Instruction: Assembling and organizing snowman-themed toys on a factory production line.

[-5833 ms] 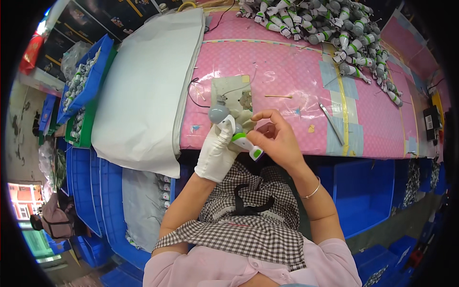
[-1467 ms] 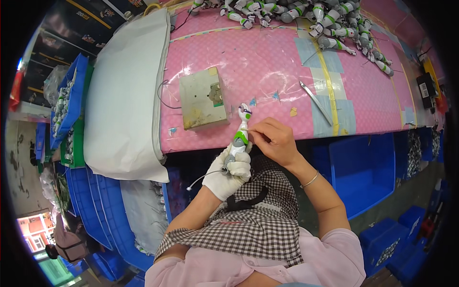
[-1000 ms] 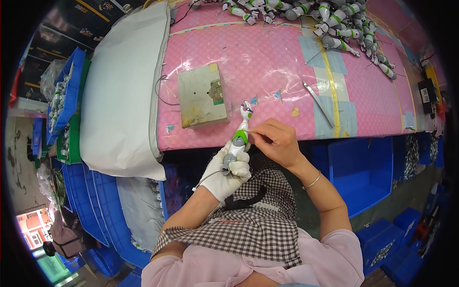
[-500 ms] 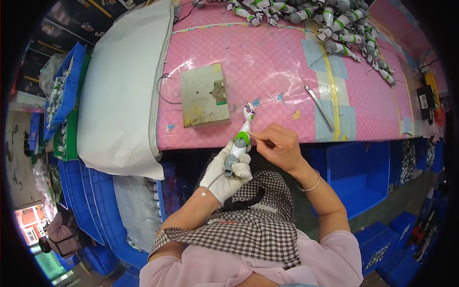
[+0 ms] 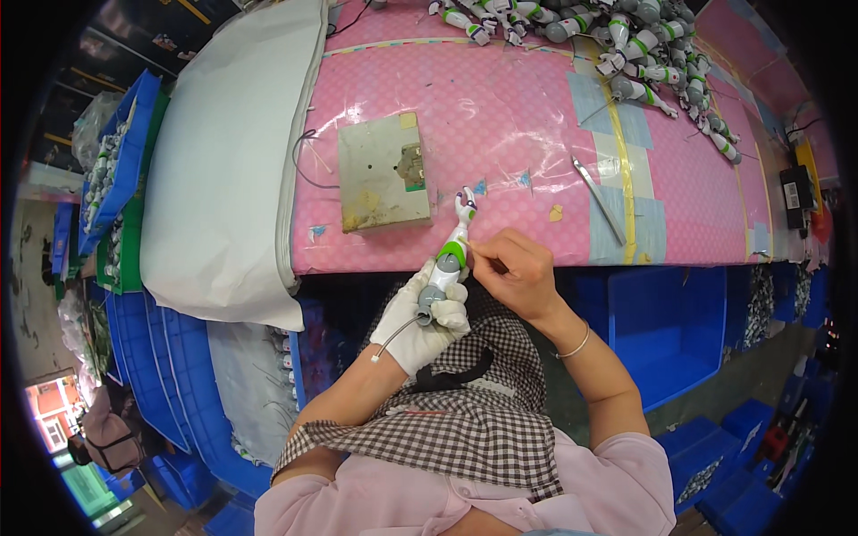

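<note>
My left hand (image 5: 420,322), in a white glove, is closed round a toy arm (image 5: 449,266). This arm is white with a green band, a grey shoulder end and a small hand pointing away from me; a grey wire with a pale connector (image 5: 374,358) hangs from its shoulder. My bare right hand (image 5: 520,272) is closed in a pinch beside the green band. From its fingertips a thin pale stick (image 5: 466,241) reaches to the toy's forearm; most of the stick is hidden by the fingers, so its kind is unclear.
A grey metal box (image 5: 380,174) with a cable stands on the pink-covered table (image 5: 500,116). Tweezers (image 5: 599,201) lie to the right. Several toy arms (image 5: 643,54) are heaped at the far right. White sheeting (image 5: 232,170) covers the left; blue bins (image 5: 670,330) stand below the table.
Both hands stay at the toy arm, with only slight shifts. The hanging wire has swung a little to the left, and the whole view has shifted slightly.
</note>
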The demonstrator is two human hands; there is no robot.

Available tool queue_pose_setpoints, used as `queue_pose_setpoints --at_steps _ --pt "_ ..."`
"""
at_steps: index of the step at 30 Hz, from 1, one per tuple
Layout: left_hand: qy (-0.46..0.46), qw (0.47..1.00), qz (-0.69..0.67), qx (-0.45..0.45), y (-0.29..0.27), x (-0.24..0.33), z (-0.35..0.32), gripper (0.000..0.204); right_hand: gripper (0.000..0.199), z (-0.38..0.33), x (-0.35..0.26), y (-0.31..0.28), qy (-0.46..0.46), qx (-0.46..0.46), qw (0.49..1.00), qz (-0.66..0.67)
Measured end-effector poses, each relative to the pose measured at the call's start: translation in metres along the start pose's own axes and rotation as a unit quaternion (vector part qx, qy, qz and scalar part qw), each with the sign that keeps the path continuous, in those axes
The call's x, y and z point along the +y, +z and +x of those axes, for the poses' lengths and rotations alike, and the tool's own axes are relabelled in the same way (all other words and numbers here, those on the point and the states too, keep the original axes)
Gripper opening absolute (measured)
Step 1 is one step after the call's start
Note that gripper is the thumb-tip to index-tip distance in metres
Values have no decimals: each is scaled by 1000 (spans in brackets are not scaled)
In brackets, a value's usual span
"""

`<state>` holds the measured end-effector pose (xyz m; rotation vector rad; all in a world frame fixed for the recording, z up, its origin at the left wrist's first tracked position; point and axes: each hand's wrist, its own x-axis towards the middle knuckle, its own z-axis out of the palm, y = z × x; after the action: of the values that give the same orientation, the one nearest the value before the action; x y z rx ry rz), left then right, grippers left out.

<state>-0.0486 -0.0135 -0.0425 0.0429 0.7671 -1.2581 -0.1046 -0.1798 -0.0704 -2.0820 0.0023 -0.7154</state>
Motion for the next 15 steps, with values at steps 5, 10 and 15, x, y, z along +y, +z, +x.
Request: queue_pose_setpoints --at_steps 5,10,15 --pt "9 1000 19 -14 -3 -1 3 39 10 0 -4 2 -18 7 999 -25" --pt "66 993 95 39 -1 -3 2 38 9 0 -8 0 -14 -2 999 -49" --pt "83 986 129 60 4 -4 0 39 9 6 -7 -3 -16 -5 999 -51"
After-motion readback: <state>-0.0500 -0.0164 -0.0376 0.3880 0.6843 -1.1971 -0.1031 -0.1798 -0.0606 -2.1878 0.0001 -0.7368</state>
